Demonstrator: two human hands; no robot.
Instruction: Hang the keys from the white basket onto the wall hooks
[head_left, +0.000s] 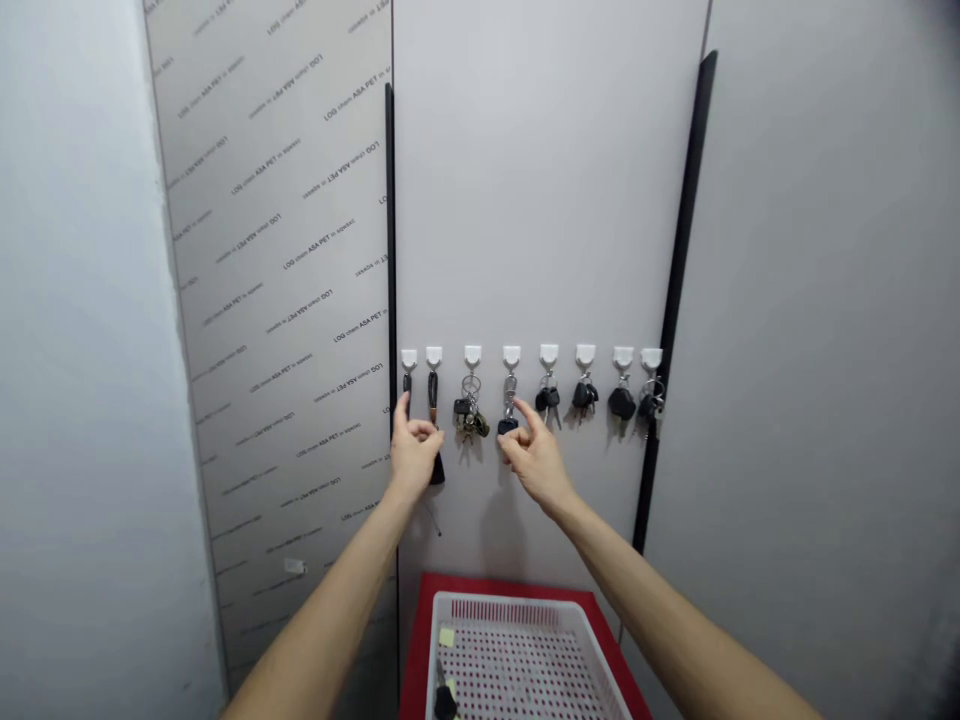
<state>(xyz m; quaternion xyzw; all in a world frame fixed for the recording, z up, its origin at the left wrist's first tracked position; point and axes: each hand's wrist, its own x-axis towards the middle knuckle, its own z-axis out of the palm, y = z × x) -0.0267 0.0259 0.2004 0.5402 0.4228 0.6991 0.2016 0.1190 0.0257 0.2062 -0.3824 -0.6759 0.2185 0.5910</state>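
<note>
A row of white hooks (511, 355) runs across a grey cabinet door, each with keys hanging from it. My left hand (413, 450) is raised at the two leftmost hooks, fingers curled around the dark key strap (433, 395) that hangs from the second hook. My right hand (531, 452) is at the fourth hook, thumb and fingers pinching toward the black key fob (508, 426) hanging there; whether it grips the fob I cannot make out. A bunch of keys (470, 412) hangs between the two hands.
More key bunches (585, 395) hang on the hooks to the right. Below stands a white perforated basket (517, 612) on a red surface (420, 640), with a dark key (444, 695) and yellow tags inside. A film-covered panel (285, 280) stands at the left.
</note>
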